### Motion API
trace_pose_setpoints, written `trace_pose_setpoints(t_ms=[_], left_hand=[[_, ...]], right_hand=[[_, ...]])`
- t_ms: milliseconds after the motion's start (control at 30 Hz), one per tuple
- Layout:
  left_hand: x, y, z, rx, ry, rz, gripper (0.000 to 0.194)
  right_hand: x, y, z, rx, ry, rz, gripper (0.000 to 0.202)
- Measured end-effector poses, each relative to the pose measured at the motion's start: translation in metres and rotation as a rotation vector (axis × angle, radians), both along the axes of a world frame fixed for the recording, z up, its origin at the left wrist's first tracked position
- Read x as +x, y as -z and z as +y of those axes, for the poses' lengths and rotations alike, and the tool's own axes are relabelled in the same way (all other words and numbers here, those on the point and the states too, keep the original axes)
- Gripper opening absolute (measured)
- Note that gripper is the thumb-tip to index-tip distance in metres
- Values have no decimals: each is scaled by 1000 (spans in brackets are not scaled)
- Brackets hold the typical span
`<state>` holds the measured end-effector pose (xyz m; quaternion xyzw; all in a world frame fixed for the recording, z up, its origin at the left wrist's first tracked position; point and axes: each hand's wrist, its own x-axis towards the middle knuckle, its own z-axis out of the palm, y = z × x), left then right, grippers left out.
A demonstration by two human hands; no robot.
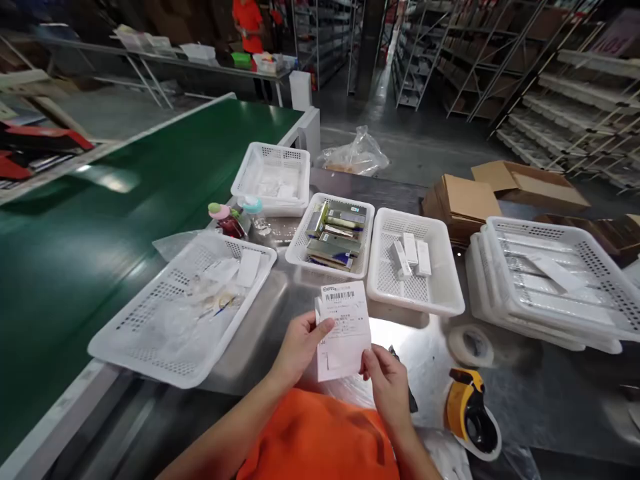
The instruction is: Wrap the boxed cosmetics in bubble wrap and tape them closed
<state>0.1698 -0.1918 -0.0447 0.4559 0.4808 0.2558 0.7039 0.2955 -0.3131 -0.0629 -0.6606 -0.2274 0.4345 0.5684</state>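
Observation:
A white printed slip with a barcode (345, 333) is held up over the metal table, close in front of my orange shirt. My left hand (301, 343) grips its left edge, the thumb lying on the print. At the lower right edge, my right hand (384, 379) pinches the paper between thumb and fingers. Just beyond the slip is a white basket (295, 257) of green and silver boxes (336, 237). Beside it on the right, another white basket (447, 283) holds several small white boxes (423, 259). Something dark lies partly hidden behind my right hand.
A yellow tape dispenser (463, 403) and a tape roll (471, 345) lie at the right. Stacked baskets (550, 320) and cardboard (465, 200) stand beyond. Left are a basket of plastic bags (183, 373), bottles (227, 220) and a green conveyor (125, 180). A person (247, 27) stands far back.

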Motion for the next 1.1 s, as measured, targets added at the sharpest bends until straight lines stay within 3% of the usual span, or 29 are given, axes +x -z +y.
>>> trace_pose_setpoints(t_ms=[167,367,467,567,800,933,1100], left_hand=[[-17,10,3,130,49,187,55],[-24,13,2,180,35,132,46],[-22,10,-2,-7,66,-5,79],[-19,3,-6,-132,95,-108,101],[-17,-6,-7,-66,200,-111,41],[-18,-3,-6,-59,176,-26,39],[-19,-1,-8,-138,185,-32,47]], right_hand=[[2,-5,3,54,61,8,34],[14,-21,10,155,167,385,35],[20,-38,22,213,205,526,46],[24,-48,33,220,174,593,32],[25,-50,41,143,32,614,41],[30,-46,38,165,1,443,34],[32,-40,37,219,80,60,28]])
